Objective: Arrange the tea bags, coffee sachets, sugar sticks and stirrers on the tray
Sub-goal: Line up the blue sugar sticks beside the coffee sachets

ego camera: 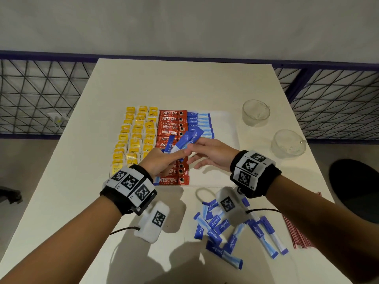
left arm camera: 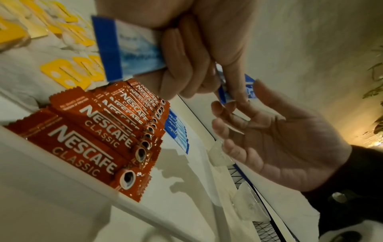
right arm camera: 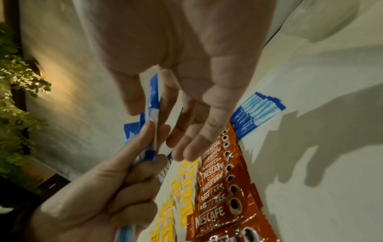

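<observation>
Tea bags (ego camera: 134, 138) and coffee sachets (ego camera: 172, 128) laid out beyond the fingers. Sugar sticks (ego camera: 202, 121) partly placed; left hand (ego camera: 162, 162) clamps several, right hand (ego camera: 211, 153) pinches one. Loose sticks (ego camera: 227, 230) and stirrers (ego camera: 297, 232) remain on the bench, nearer the person.

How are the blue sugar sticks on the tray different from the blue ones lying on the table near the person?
The sugar sticks on the tray lie in a neat overlapping row, all pointing the same way, beside the red coffee sachets. The loose sugar sticks on the table lie scattered, pointing every way, some crossing each other. The tray row is far from the person; the loose pile is close. Both show the same blue and white wrapper.
</observation>
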{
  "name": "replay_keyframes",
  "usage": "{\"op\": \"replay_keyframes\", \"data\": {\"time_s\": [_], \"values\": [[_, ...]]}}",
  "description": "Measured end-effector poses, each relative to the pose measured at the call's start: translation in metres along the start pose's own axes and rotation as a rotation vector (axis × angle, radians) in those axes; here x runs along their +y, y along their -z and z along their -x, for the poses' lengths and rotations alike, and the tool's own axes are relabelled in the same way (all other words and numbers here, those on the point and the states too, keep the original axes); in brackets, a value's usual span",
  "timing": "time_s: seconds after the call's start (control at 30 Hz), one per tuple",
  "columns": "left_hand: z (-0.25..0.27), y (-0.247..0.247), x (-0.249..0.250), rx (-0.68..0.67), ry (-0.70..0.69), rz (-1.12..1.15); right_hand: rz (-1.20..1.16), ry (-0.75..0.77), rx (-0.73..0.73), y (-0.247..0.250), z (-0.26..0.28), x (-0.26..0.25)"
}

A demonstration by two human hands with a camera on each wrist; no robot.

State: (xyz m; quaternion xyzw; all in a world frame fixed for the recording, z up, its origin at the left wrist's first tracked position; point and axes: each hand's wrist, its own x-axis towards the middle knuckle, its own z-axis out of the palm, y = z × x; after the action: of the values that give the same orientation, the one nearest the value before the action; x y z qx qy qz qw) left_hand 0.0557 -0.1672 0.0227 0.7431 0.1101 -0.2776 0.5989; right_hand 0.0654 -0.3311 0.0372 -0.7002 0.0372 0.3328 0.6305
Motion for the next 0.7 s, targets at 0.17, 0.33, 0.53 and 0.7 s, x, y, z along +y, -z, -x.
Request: {"op": "replay_keyframes", "data": {"time_s": [0.17,0.33,0.53,0.7], "values": [[-0.005,0.009,0.005,0.040,0.026,0.019,-0.039,-0.035,0.123,-0.003,-0.018,-0.001],[-0.011,0.024,0.012,0.015,0.022,0.128,0.074,-0.198,-0.145,0.007,-0.018,-0.011],[-0.024,0.024,0.009,-0.039,0.012,0.066,0.209,-0.271,-0.246,0.004,-0.026,-0.016],[-0.037,0.024,0.009,-0.003,0.004,0.042,0.182,-0.269,-0.243,0.002,-0.033,-0.015]]}}
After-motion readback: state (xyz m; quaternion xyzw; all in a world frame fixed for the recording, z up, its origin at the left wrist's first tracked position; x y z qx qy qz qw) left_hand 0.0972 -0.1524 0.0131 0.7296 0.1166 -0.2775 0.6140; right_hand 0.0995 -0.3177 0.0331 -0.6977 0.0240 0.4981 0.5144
